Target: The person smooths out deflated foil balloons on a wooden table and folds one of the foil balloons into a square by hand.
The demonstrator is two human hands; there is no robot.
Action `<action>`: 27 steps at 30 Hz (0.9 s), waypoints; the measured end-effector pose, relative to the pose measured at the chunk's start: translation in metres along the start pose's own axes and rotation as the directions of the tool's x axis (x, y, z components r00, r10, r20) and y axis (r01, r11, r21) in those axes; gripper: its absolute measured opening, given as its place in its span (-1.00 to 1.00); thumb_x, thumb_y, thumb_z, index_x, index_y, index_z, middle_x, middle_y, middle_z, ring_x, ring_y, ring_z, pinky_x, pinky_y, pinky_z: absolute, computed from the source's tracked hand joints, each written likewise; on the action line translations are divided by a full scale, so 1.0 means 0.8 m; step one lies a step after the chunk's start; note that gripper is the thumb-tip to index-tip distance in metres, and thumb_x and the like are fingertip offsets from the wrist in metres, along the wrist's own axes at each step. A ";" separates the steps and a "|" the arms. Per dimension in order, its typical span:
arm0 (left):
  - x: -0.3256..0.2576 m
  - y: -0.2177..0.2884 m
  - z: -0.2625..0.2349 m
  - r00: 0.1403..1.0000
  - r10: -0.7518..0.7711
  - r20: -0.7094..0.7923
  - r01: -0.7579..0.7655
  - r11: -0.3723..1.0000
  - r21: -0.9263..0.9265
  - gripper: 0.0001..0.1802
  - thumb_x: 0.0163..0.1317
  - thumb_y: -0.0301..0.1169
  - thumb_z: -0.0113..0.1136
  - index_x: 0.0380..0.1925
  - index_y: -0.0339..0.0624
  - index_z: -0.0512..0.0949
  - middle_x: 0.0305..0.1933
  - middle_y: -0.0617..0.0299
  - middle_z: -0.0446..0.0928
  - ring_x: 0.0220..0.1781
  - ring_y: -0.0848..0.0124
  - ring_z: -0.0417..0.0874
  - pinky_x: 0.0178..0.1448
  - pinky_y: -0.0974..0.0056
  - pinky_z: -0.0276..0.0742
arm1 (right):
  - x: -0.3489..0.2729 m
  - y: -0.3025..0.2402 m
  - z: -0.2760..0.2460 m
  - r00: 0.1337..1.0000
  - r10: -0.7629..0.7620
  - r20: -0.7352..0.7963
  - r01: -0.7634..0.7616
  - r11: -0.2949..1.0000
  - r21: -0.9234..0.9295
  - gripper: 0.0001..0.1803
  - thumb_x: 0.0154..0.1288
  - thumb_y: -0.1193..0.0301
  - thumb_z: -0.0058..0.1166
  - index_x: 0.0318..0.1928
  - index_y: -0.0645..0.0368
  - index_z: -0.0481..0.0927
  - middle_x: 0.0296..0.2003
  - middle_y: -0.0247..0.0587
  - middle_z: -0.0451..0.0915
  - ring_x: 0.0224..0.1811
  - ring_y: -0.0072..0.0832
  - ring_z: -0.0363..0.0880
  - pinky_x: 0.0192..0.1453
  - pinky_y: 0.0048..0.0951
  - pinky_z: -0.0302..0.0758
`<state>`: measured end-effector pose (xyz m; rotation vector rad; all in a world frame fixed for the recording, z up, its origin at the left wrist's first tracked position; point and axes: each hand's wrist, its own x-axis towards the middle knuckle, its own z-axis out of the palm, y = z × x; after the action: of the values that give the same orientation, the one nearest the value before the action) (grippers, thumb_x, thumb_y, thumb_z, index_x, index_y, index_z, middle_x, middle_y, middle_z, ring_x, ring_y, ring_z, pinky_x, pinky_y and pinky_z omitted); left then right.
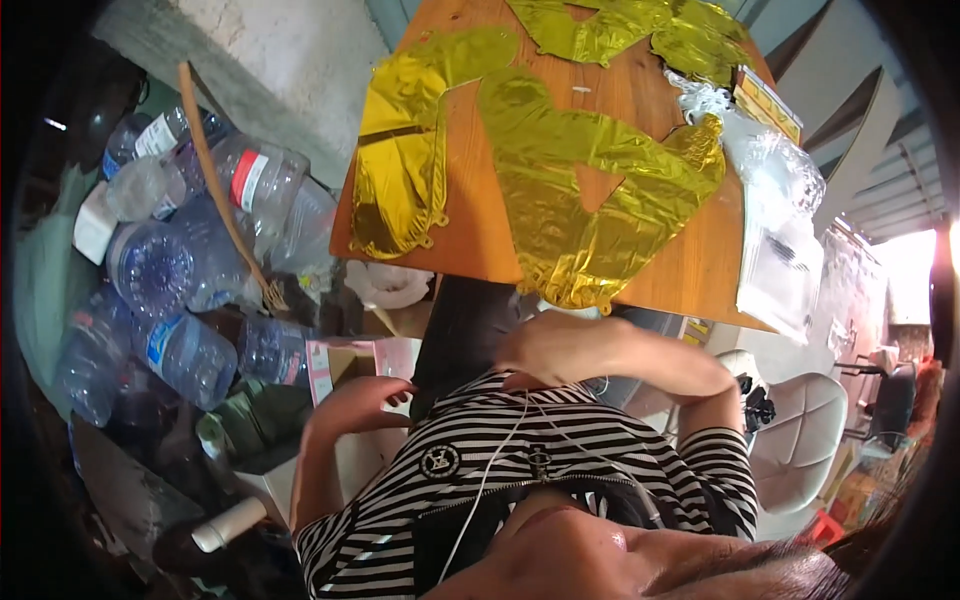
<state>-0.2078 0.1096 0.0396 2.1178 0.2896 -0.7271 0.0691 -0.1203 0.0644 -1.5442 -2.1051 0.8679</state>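
Note:
Several flat gold foil balloons lie on a wooden table [470, 220]. The nearest, a letter-like foil balloon [570, 150] with a triangular hole, reaches over the front edge. To its left is a narrower foil balloon [400, 150]. My right hand [555, 350] is in front of my body, just below the table edge and the nearest balloon's lower end; its fingers are blurred and partly hidden, so I cannot see whether they hold anything. My left hand [370, 400] is at my left side by a pink and white box [365, 355], its fingers loosely bent and apart, with nothing visible in them.
Large plastic bottles [190, 355] pile up on the left, with a curved wooden stick [215, 180] across them. Clear plastic bags [780, 250] lie along the table's right side. More gold foil [600, 30] covers the far end. A white chair [800, 440] stands at right.

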 end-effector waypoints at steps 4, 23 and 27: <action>0.034 0.009 -0.099 0.848 -0.125 -0.515 0.077 0.991 -0.114 -0.54 0.20 -0.42 0.46 0.12 -0.19 0.65 -0.08 0.13 0.74 -0.06 0.34 0.75 0.06 0.22 0.64 | 0.003 0.016 -0.059 0.947 0.298 -0.121 -0.321 0.905 -0.281 -0.81 0.34 0.29 0.20 -0.12 0.06 0.68 -0.16 -0.12 0.69 -0.09 -0.20 0.70 -0.21 -0.06 0.63; 0.153 -0.023 -0.147 0.376 0.609 -0.698 -0.405 0.786 0.467 -0.87 0.13 -0.55 0.45 -0.31 -0.23 0.68 -0.09 0.12 0.73 0.09 0.12 0.73 0.43 -0.03 0.47 | 0.155 0.088 -0.032 0.862 -0.137 -0.488 -0.097 0.900 -0.424 -0.59 0.13 0.25 0.34 -0.02 0.14 0.68 -0.09 -0.27 0.63 -0.03 -0.30 0.62 0.06 -0.25 0.55; 0.148 -0.002 -0.160 0.526 0.378 -0.762 -0.474 0.874 0.106 -0.86 0.15 -0.59 0.45 -0.30 -0.26 0.68 -0.15 0.15 0.72 -0.05 0.24 0.74 0.22 0.15 0.58 | 0.164 0.096 -0.046 0.852 0.072 -0.518 -0.200 0.960 -0.195 -0.73 0.20 0.36 0.34 -0.11 0.19 0.72 -0.23 -0.23 0.66 -0.11 -0.28 0.65 0.02 -0.25 0.58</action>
<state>-0.0628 0.2059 0.0273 2.1467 0.2252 0.5318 0.1048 0.0286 0.0325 -1.8222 -1.7693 0.1959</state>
